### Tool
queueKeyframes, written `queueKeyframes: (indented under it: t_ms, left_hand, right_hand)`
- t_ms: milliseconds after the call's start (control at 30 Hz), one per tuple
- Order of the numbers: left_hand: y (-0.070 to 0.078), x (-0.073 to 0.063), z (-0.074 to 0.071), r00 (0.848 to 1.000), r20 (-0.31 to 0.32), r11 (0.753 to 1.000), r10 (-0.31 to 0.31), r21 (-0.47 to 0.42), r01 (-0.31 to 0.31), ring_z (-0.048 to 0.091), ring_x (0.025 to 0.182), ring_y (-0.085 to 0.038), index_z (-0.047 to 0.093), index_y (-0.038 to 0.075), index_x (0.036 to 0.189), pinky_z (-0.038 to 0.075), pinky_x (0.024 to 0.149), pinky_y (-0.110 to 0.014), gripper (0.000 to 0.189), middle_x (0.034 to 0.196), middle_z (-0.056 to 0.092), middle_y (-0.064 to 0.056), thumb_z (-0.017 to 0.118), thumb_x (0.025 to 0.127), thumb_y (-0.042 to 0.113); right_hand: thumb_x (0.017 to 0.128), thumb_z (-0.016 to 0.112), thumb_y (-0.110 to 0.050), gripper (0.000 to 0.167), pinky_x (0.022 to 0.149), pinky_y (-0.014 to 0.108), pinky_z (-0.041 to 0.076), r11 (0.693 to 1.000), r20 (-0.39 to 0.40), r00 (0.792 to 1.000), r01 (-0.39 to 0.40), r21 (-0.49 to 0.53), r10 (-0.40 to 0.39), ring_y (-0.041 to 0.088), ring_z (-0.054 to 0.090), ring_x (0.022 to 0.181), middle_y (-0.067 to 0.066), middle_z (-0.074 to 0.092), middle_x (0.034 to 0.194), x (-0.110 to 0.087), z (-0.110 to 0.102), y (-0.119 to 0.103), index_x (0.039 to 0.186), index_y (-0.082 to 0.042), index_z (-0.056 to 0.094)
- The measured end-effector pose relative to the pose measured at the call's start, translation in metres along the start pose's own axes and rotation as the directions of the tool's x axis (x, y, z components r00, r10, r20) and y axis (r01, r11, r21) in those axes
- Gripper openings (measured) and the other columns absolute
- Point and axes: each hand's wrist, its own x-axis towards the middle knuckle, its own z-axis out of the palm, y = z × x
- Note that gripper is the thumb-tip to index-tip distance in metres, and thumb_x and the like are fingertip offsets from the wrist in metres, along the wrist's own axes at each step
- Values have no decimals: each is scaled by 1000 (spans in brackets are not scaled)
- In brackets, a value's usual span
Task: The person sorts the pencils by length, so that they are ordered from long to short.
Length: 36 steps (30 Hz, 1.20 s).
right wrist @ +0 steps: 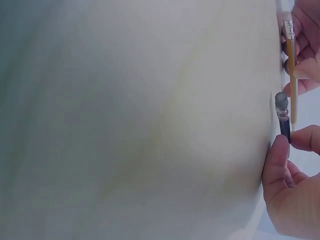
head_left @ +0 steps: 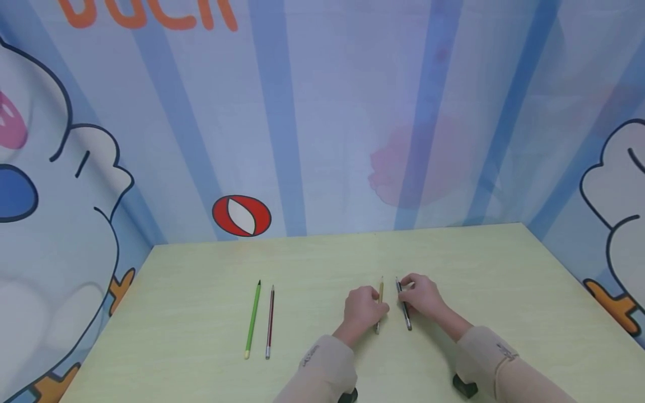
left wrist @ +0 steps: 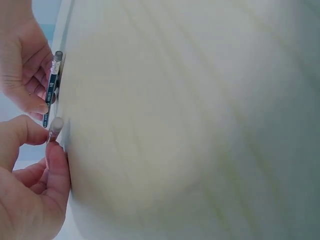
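Note:
In the head view my left hand pinches a yellow pencil between thumb and fingers, at the right of the table's middle. Its eraser end points toward me. Just right of it, my right hand pinches a dark pencil that leans slightly, tip away from me. The right wrist view shows the dark pencil's grey eraser between thumb and finger, with the yellow pencil beyond. Printed lettering shows on the dark pencil in the left wrist view. A narrow gap separates the two pencils.
A green pencil and a dark red pencil lie side by side on the pale table, left of my hands. Behind the table rises a blue striped backdrop with cartoon drawings, which also covers both sides.

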Motion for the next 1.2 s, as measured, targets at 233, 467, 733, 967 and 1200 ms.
queueKeyframes:
  t_ms: [233,467,733,967,1200]
  left_hand:
    - [-4,1,-1,999,-13,998,38,-41,-39,52,62,-10,66,9,82,40,55,-23,18,71,64,1,69,68,20]
    - [-10,3,-1,999,-3,987,41,-153,-40,53,58,-5,65,12,87,39,53,-21,20,70,65,2,67,68,16]
    - [-10,-2,-13,998,4,967,58,-248,-56,51,55,-6,63,11,95,39,50,-19,24,70,62,2,64,72,14]
    - [-9,-6,-22,997,13,924,75,-378,-65,54,54,-5,60,7,99,45,50,-18,26,77,60,0,61,73,8]
    - [-6,-16,-32,991,50,897,124,-432,-90,55,53,-5,59,5,99,47,50,-17,26,78,60,-2,60,73,3]
  right_hand:
    - [73,56,-2,34,50,25,45,997,15,1000,-22,70,21,12,52,52,9,59,69,-2,-2,-2,106,6,53]
    - [73,56,-3,35,52,26,47,989,21,1000,7,151,-10,12,54,53,11,61,73,-5,-3,-7,107,6,53]
    - [78,55,-2,35,56,28,52,942,49,997,36,333,-55,10,55,56,5,57,71,-12,-5,-16,111,9,50]
    - [79,53,-1,35,58,29,52,894,90,991,49,446,-99,10,57,60,2,57,72,-21,-7,-25,112,10,46]
    - [80,51,0,33,60,29,52,855,138,977,67,515,-160,12,59,62,2,58,73,-31,-3,-29,110,10,43]
